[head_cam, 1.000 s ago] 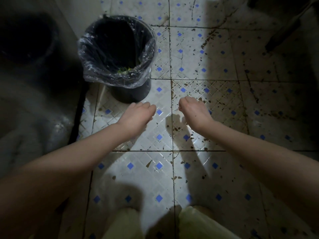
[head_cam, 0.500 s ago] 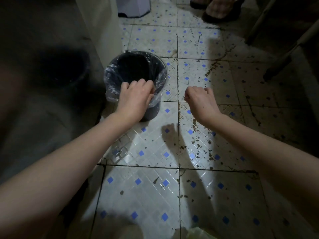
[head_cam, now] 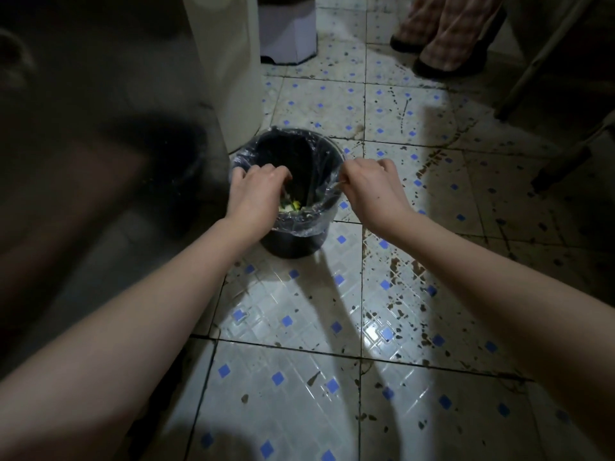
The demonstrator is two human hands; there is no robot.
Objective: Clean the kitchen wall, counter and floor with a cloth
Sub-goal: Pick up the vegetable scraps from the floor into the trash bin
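Observation:
A small black trash bin lined with a clear plastic bag stands on the white floor tiles with blue diamonds and dark stains. Yellow-green scraps lie at its bottom. My left hand grips the bag's rim on the bin's left side, fingers curled inside. On the bin's right side my right hand pinches the bag's edge. No cloth is in view.
A dark counter or cabinet fills the left, with a pale cabinet side behind the bin. A pale box stands further back. Another person's legs and shoes are at the top right. Dark furniture legs cross the right.
Both hands went forward from above the bare floor to the bin. The left hand reached the rim first; now each hand grips the plastic bag at one side.

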